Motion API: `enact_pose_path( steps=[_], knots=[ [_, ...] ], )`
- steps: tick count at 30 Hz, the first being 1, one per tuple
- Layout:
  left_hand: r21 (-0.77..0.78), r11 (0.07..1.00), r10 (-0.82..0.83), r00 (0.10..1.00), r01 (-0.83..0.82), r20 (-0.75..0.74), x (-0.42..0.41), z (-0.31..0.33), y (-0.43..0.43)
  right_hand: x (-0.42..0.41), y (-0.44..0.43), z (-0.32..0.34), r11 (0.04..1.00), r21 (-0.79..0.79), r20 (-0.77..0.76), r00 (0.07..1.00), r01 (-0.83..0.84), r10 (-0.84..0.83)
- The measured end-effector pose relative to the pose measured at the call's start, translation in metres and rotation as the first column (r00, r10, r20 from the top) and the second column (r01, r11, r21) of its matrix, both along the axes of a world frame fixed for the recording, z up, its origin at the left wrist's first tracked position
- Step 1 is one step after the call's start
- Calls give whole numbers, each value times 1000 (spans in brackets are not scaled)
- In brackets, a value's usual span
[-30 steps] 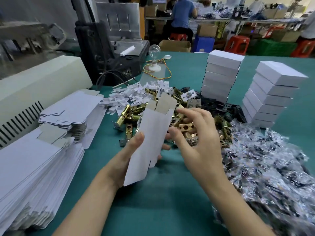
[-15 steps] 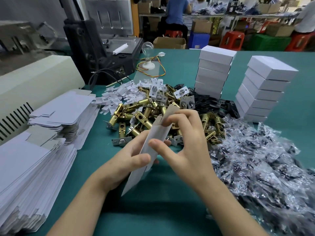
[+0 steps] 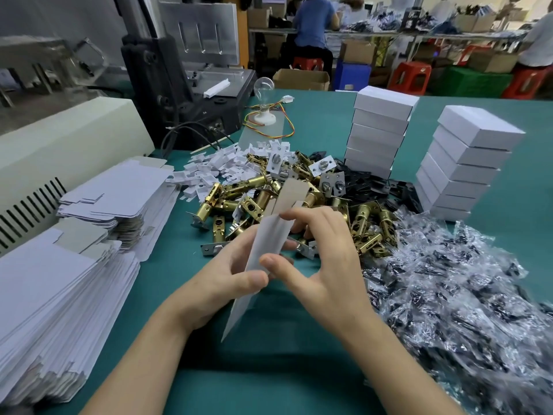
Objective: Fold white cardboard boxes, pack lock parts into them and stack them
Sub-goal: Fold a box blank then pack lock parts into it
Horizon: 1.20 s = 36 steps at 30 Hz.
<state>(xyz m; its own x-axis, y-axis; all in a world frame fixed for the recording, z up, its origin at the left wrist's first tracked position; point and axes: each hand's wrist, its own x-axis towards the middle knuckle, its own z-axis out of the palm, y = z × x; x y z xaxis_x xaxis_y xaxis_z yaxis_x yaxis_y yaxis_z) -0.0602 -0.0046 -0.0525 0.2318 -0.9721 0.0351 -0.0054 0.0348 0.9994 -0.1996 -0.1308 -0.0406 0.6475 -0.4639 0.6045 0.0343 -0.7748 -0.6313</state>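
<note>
At frame centre I am pinching the flattened white box (image 3: 270, 235) between left hand (image 3: 215, 280) and right hand (image 3: 329, 265), judging that even pressure on opposite creases should open it square.

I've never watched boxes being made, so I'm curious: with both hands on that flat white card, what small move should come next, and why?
Probably press the long edges of the card together so it pops open into a sleeve. The left hand and right hand both pinch the card, which looks flat, with its end flaps unfolded; the brass lock parts lie behind it.
</note>
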Motion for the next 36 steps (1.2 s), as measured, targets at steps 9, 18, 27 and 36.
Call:
enact_pose_path(
  steps=[9,18,27,36],
  knots=[
    [-6,1000,-28,999,28,32,-4,3,-3,-1,-7,2,999,51,124,992,14,-20],
    [-49,997,59,997,-57,48,1,2,-1,-3,-7,3,995,92,185,982,34,-50],
    [23,970,243,952,-243,-187,-4,-3,-5,0,-5,-2,790,602,54,993,-117,105],
    [29,975,221,956,-219,-195,-4,-5,-6,1,-7,-6,778,620,61,995,-99,78]
  ],
)
